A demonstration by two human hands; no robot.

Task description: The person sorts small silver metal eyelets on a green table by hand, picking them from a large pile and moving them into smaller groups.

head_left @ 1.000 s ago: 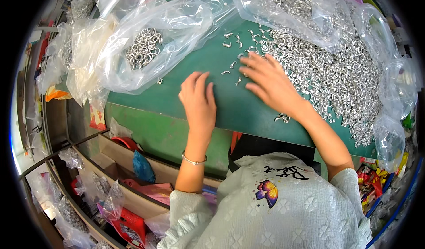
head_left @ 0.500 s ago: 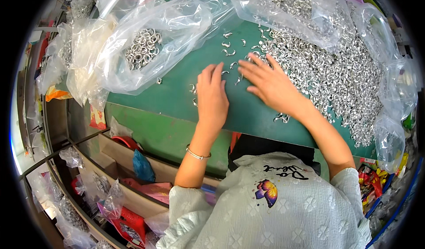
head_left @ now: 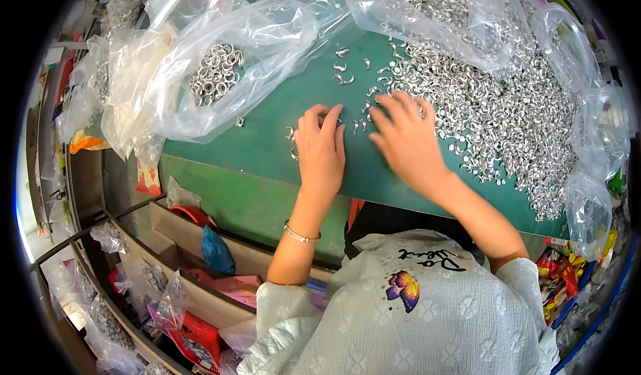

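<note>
Small curved metal pieces [head_left: 364, 126] lie loose on the green tabletop [head_left: 374, 181], between the hands and just ahead of them. Two more sit just left of the left hand [head_left: 321, 151]. Main pile [head_left: 514, 121] is right of and beyond the right hand [head_left: 410, 145], whose fingertips are at its edge.

Right hand: palm down, fingers spread, not clenched. Left hand: fingers curled, thumb near index, a bit of metal by the tips; can't tell if it's pinched.

Farther left, a slack clear bag [head_left: 274, 48] with metal rings [head_left: 216, 75] inside; single stray piece [head_left: 240, 122] near it.

Risks: right fingers raking too wide could mix pile pieces into the loose ones; a left wrist swing could knock strays off the near edge.
</note>
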